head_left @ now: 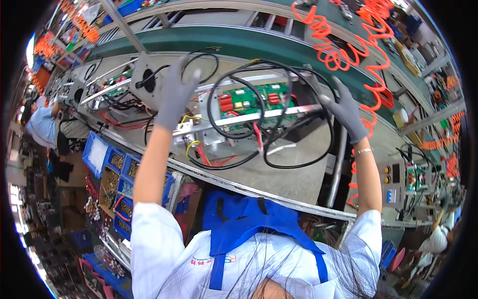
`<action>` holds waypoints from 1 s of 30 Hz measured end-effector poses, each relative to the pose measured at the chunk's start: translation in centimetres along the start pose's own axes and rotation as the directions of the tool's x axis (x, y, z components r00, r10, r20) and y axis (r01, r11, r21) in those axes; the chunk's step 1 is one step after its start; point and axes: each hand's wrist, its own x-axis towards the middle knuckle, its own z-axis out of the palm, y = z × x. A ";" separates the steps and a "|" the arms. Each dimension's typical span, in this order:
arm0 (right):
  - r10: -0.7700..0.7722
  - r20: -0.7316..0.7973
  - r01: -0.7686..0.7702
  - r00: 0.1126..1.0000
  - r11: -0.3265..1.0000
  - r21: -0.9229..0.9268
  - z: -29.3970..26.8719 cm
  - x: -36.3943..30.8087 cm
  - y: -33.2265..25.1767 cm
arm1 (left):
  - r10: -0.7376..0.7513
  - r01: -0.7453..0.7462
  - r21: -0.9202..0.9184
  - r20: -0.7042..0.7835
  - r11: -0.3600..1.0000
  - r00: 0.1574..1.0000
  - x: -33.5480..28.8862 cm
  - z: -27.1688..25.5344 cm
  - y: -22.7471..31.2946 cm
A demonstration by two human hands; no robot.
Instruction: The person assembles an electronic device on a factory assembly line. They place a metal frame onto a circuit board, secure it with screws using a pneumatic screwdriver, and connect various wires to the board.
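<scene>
An open metal chassis [214, 144] lies on the bench in front of me, holding green circuit boards [244, 99] with red components. Thick black cable [298, 166] is looped loosely over its top, with a white tie and red and yellow wires near it. My left hand [175, 94], in a grey glove, is at the chassis's left end, thumb apart from the fingers. At the right end, beside the outer cable loop, my gloved right hand [347, 110] has its thumb and forefinger spread. Neither hand visibly holds anything; whether the right thumb touches the cable I cannot tell.
Another chassis [119, 82] stands close on the left. Blue bins [117, 174] of small fasteners sit at the lower left. Orange coiled hoses [368, 60] hang at the right. A grey unit with knobs [392, 182] lies farther right. A co-worker [44, 124] is at the far left.
</scene>
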 end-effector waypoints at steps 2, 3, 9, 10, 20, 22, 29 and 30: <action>-0.007 0.077 -0.016 0.997 0.952 0.304 1.9 0.9 3.2 | 0.046 -0.023 0.137 -0.160 0.990 0.986 -6.8 -3.6 0.0; 0.010 0.050 -0.030 0.999 0.908 0.419 2.9 1.6 3.2 | 0.055 0.008 0.248 -0.244 0.969 0.968 -10.1 -4.7 -0.1; 0.103 0.093 -0.130 0.990 0.923 0.363 6.2 3.5 6.1 | -0.362 0.318 -0.178 -0.556 0.931 0.749 -15.2 0.8 -1.4; 0.125 0.147 -0.169 0.981 0.922 0.349 5.5 3.1 4.9 | -0.449 0.346 -0.287 -0.568 0.893 0.689 -14.9 1.2 -2.6; 0.169 -0.037 -0.136 0.985 0.890 0.435 7.8 2.0 2.3 | -0.477 0.285 -0.392 -0.594 0.875 0.647 -11.6 1.4 -7.3; 0.168 -0.011 -0.144 0.986 0.874 0.465 8.5 2.5 1.2 | -0.480 0.262 -0.415 -0.607 0.871 0.634 -11.2 0.9 -9.0; 0.168 0.051 -0.167 0.985 0.807 0.566 11.0 3.7 -5.7 | -0.483 0.327 -0.356 -0.602 0.875 0.636 -10.1 -2.1 -13.2; 0.154 0.043 -0.152 0.987 0.817 0.556 12.0 4.4 -3.9 | -0.474 0.328 -0.343 -0.612 0.880 0.633 -9.9 -2.2 -13.5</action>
